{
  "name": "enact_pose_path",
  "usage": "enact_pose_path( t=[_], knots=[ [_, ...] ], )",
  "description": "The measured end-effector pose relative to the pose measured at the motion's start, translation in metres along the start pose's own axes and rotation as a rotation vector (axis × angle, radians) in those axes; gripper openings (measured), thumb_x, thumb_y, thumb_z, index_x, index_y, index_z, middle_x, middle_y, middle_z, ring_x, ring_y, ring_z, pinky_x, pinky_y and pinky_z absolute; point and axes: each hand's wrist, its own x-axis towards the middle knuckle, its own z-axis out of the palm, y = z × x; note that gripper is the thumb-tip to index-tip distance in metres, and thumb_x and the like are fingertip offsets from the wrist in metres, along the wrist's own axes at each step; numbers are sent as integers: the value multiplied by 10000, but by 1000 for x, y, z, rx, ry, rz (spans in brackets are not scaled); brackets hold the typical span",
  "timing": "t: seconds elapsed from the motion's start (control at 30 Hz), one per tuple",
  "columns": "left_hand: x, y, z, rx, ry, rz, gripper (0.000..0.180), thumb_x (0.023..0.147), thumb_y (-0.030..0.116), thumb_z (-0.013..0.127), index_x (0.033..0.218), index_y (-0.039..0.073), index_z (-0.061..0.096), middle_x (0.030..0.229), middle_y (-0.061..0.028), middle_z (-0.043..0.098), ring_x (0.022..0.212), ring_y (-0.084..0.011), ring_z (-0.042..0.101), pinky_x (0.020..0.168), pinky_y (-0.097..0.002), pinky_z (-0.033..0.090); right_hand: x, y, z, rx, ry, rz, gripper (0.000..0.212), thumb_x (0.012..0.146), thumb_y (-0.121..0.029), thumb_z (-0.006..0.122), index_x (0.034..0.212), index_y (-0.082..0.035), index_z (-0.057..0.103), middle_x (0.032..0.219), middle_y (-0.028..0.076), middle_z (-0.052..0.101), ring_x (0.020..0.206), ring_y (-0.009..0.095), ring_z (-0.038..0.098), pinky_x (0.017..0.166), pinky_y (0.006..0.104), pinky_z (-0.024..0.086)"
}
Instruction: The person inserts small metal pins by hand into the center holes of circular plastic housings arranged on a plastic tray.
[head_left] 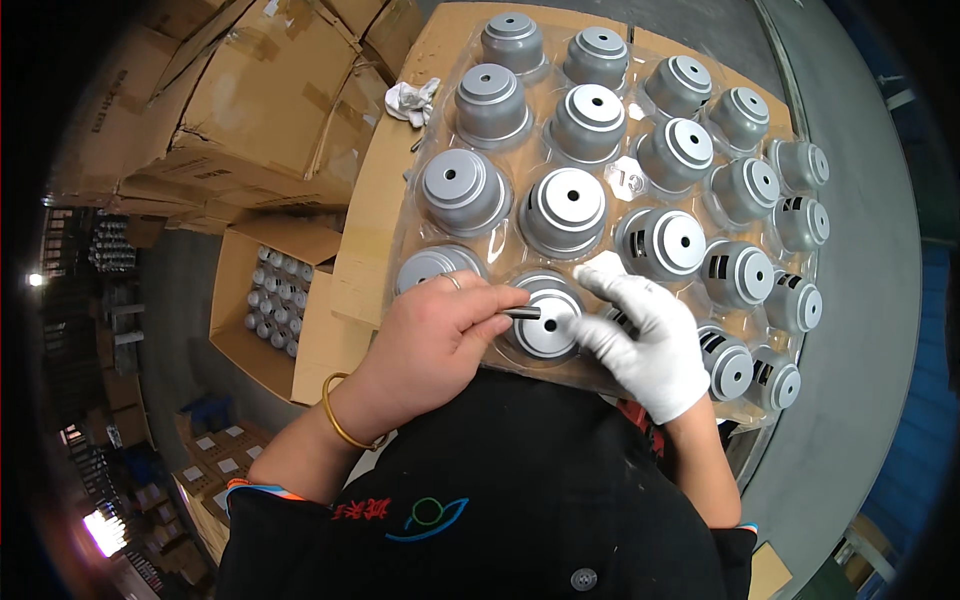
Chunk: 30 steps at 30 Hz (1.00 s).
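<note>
On the tan tabletop (pixel 372 215) in front of me lies one clear, glossy moulded-plastic tray (pixel 503 255), carrying silver-grey, stepped, cup-shaped parts (pixel 563 212). I count nineteen of these in plain sight, with a portion of one more behind my right hand (pixel 650 345). They stand in five lines, with smooth, satin-looking walls and round, flat tops; a small dark hole is centred in most tops. At least six show dark rectangular slots in the side wall.

My left hand (pixel 435 335) is bare, with one ring (pixel 453 282) and one gold-coloured bangle (pixel 328 405). Its thumb and forefinger pinch one slim, dark, shiny rod (pixel 522 312), whose tip lies over the top of the near part, just beside the hole. My right hand wears one white fabric glove; its fingers are spread, partly blurred, close to that same part. I cannot tell whether they touch it.

Two white, angular-edged labels (pixel 627 178) appear among the parts, one partly covered. One crumpled white cloth (pixel 411 102) lies beyond the tray's left edge. To the left, one open brown cardboard box (pixel 285 232) contains further small silvery round pieces, too small to count reliably.
</note>
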Motion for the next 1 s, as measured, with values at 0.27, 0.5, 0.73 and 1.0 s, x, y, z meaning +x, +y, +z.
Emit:
enact_pose_path(
  t=[0.27,0.5,0.73,1.0],
  knots=[
    [4,14,20,114,73,67,138,792,39,687,927,25,665,726,-104,629,632,-257,589,628,-332,470,-4,-1,10,-342,-69,-184,703,628,-315,818,1242,-77,573,1068,98,648,964,299,615,822,401,479],
    [5,18,30,362,102,211,108,756,44,687,856,55,647,707,-99,596,657,-278,590,619,-372,475,-5,1,11,-305,-58,-178,705,634,-306,810,1278,-135,580,1090,69,644,975,298,593,837,392,468],
    [16,36,43,701,37,423,147,608,18,607,737,40,540,638,-67,476,583,-231,526,502,-321,454,3,1,18,-308,-57,-227,436,737,-180,678,1152,-75,599,1014,100,629,859,307,617,723,412,496],
    [19,30,48,835,28,538,104,627,62,591,703,54,519,650,-72,510,590,-214,544,458,-316,447,3,8,20,-269,-25,-254,376,752,-159,642,1119,-84,610,982,93,634,821,303,626,715,421,502]
  ],
)
